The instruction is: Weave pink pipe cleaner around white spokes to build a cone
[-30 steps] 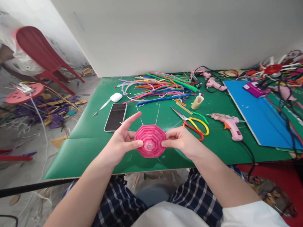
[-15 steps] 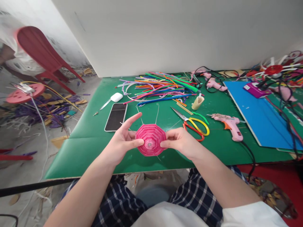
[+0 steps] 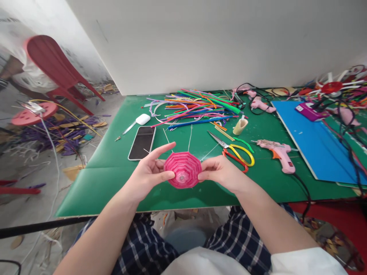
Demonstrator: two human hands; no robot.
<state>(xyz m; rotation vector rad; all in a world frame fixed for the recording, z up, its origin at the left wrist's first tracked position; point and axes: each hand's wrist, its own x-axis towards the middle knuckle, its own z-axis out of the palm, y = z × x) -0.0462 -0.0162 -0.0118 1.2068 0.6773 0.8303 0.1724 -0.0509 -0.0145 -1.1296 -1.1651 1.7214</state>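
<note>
Between my two hands is a small pink miniature umbrella canopy, ringed like a web, with thin pale wire ribs sticking out past its rim. My left hand pinches its left edge, thumb on top and index finger stretched out above. On the opposite edge, my right hand grips with thumb and bent fingers. The canopy is held above the green table, its pointed centre tipped toward me. Right of my right hand lie scissors with yellow and red handles. A phone rests beyond my left hand.
Colourful pipe cleaners are heaped at the back of the green table. A pink glue gun lies to the right, before a blue board. A bamboo-like cup and a white case stand nearby. A red chair is at left.
The pink canopy has tilted slightly, its far rim and ribs shifting, while both hands keep their hold on its edges. The whole view has moved a little.
</note>
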